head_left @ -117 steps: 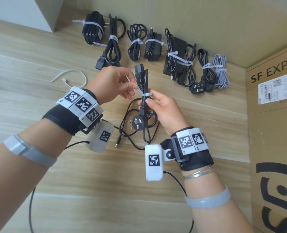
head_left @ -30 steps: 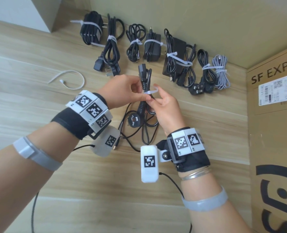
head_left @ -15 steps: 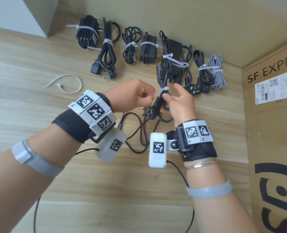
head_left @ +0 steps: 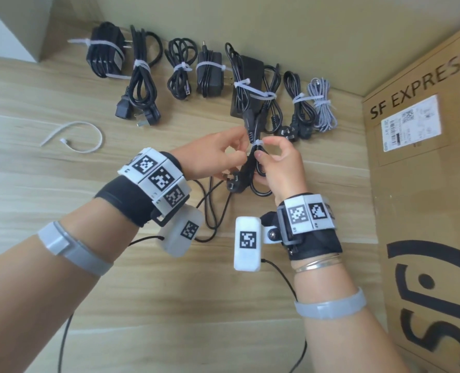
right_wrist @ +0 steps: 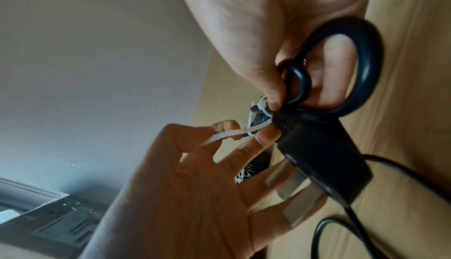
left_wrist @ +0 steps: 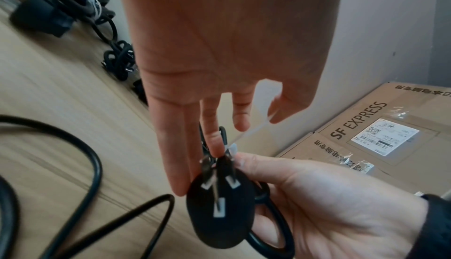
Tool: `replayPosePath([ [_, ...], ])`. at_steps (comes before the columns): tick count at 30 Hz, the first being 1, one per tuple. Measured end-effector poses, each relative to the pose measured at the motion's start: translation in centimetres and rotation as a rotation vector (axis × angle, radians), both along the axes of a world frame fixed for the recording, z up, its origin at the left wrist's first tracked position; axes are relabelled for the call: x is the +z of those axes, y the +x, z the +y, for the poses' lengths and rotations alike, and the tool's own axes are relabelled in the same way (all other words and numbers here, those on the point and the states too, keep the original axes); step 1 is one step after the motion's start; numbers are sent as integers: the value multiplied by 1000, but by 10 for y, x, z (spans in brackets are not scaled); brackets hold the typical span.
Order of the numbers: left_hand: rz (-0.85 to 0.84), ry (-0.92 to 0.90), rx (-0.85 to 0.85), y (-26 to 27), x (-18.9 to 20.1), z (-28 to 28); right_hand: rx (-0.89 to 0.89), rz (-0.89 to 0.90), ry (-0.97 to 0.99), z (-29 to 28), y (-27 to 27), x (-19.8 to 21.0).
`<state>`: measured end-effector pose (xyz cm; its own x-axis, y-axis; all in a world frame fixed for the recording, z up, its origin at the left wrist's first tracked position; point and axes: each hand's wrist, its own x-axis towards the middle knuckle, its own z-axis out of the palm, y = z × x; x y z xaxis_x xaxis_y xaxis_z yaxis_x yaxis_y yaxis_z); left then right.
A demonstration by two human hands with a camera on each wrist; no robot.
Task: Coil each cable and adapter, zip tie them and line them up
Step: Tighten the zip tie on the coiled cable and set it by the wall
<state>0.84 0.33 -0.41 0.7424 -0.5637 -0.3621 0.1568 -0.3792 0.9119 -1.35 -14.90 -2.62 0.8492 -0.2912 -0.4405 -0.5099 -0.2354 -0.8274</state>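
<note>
A coiled black power cable (head_left: 253, 168) is held up between both hands, with a white zip tie (head_left: 258, 143) round its middle. My right hand (head_left: 265, 148) grips the coil, thumb by the tie's head; one loop (right_wrist: 354, 60) curls round its fingers. My left hand (head_left: 238, 155) pinches the tie's tail (right_wrist: 231, 134) between thumb and forefinger, its other fingers spread. The three-pin plug (head_left: 235, 184) hangs below, close up in the left wrist view (left_wrist: 219, 205). Several tied bundles (head_left: 142, 84) lie in a row along the wall.
A spare white zip tie (head_left: 72, 138) lies on the wooden floor at left. A loose thin black cable (head_left: 215, 208) sprawls under the hands. A large cardboard box (head_left: 422, 184) stands at the right. Wrist camera leads trail below both arms.
Both hands have carried the coil away from me, toward the row of bundles. The tie's loop, loose a second ago, now sits tight round the coil. The left hand's fingers have spread.
</note>
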Motion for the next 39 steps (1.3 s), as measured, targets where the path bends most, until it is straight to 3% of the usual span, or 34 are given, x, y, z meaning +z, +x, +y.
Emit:
replayPosePath([
  [17,2,-126,-111,33,37,-112,-180,-102,105,-96,11,50],
  [23,-153,-64,-206,62,33,-157,-140,-13,190,-137,30,63],
  [26,-228,7,-256,78,27,-174,-137,-1,146,-155,47,60],
  [30,-276,17,-201,93,17,-194,-165,-41,95,-172,68,46],
  [39,-178,-47,-109,108,-18,-208,-206,-51,12,-189,83,5],
])
